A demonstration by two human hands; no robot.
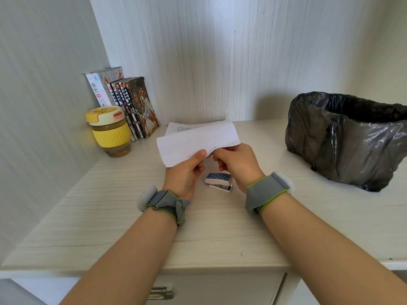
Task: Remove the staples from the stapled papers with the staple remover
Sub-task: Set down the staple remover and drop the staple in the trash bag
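While pinching the stapled papers (198, 139) above the desk (110, 205) with left hand (187, 170) thumb on the near edge and right hand (236, 160) fingers beside it, keep sheets taut. Looks like inspecting the stapled edge; stapler-like tool (219, 181) lying untouched on the desk under the hands. Next: free right hand for tool, keep left grip near the staple to avoid tearing.

I'm at a study desk in a home: a pale wood-grain desk (110, 216) set into a matching alcove, comic books (132, 106) leaning in the corner, a yellow-lidded cup (109, 128), a bag-lined bin (345, 137), a drawer (218, 289) below.
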